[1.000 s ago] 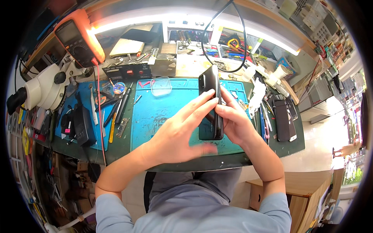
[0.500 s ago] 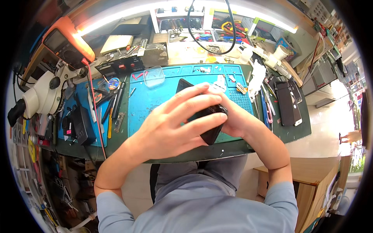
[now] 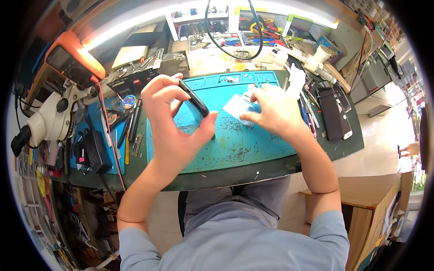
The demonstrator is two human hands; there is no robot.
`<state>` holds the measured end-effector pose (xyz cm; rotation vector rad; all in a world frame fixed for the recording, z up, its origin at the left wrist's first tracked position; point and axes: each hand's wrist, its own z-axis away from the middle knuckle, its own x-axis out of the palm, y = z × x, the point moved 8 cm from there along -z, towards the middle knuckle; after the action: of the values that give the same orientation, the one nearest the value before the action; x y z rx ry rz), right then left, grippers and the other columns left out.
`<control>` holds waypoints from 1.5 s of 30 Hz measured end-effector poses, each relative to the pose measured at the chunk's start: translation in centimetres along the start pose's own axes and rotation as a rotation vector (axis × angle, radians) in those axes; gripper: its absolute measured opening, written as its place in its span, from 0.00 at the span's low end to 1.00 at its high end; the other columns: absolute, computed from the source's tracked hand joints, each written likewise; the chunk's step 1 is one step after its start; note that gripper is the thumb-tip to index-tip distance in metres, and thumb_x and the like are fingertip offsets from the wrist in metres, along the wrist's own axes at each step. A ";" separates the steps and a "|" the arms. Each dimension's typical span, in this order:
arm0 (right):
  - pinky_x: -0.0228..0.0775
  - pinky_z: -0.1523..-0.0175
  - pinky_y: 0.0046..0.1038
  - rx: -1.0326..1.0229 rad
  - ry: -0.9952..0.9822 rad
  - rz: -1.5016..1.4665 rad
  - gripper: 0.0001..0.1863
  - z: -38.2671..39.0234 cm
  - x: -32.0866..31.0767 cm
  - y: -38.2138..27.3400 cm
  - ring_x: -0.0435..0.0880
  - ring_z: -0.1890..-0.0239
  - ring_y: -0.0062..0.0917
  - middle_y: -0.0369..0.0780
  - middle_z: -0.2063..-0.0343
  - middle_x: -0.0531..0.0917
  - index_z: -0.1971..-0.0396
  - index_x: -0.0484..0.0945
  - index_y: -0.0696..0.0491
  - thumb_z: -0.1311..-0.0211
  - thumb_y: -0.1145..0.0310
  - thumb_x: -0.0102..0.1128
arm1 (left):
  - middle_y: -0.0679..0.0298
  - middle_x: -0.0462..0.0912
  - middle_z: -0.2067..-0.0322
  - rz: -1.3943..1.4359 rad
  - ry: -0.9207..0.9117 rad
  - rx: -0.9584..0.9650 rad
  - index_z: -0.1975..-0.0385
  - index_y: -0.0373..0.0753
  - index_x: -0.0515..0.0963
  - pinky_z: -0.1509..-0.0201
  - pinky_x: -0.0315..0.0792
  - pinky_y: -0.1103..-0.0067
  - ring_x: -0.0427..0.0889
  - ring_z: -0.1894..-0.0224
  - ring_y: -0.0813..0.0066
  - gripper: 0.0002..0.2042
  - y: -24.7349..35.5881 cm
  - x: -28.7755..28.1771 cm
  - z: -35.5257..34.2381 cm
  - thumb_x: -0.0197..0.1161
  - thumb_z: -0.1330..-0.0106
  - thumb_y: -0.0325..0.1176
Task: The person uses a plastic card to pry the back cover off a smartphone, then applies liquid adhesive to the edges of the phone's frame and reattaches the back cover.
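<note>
My left hand [image 3: 174, 110] is closed round a black smartphone [image 3: 193, 97], tilted up on its edge with its thin side toward me. The thumb is at the lower end and the fingers bend over the upper end. My right hand [image 3: 278, 108] is over the right half of the blue work mat [image 3: 235, 153], thumb and forefinger apart. Its fingertips are at a thin whitish sheet [image 3: 236, 107]; whether they touch it I cannot tell. Small pale parts [image 3: 231, 79] sit in the mat's far compartments.
An orange multimeter [image 3: 74, 58] and a white microscope [image 3: 47, 108] stand at the left, near a black box [image 3: 97, 151]. Another phone [image 3: 333, 117] lies at the right beside tweezers and thin tools. A black cable loop [image 3: 258, 45] hangs above the far side.
My hands have parted. The left hand has carried the phone to the left and turned it on edge; the right hand has left the phone and moved to the whitish sheet.
</note>
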<state>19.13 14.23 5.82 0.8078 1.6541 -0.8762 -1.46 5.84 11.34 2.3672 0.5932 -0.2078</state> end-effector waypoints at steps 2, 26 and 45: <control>0.78 0.49 0.36 0.085 -0.141 0.158 0.29 0.6 0.8 -0.7 0.85 0.53 0.37 0.43 0.63 0.84 0.63 0.82 0.54 0.47 0.41 0.74 | 0.55 0.64 0.49 -0.063 0.018 0.038 0.55 0.39 0.68 0.43 0.78 0.64 0.71 0.40 0.55 0.26 0.7 0.1 0.1 0.79 0.49 0.27; 0.78 0.65 0.31 -0.270 0.531 -0.785 0.08 5.3 -3.9 -6.8 0.86 0.69 0.32 0.40 0.69 0.84 0.61 0.81 0.55 0.41 0.75 0.70 | 0.50 0.80 0.44 -0.335 -0.246 0.200 0.64 0.35 0.75 0.32 0.66 0.58 0.74 0.35 0.45 0.11 3.6 0.3 -1.1 0.68 0.46 0.21; 0.77 0.69 0.27 -0.243 0.589 -0.809 0.10 5.3 -1.9 -7.4 0.86 0.71 0.31 0.40 0.72 0.85 0.64 0.85 0.56 0.46 0.81 0.72 | 0.51 0.81 0.44 -0.346 -0.241 0.232 0.64 0.35 0.74 0.31 0.65 0.57 0.75 0.35 0.45 0.11 3.4 0.0 -0.9 0.66 0.46 0.22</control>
<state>15.82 5.83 7.82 0.1955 2.6362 -0.9891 0.16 4.13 13.99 2.3916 0.8970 -0.7404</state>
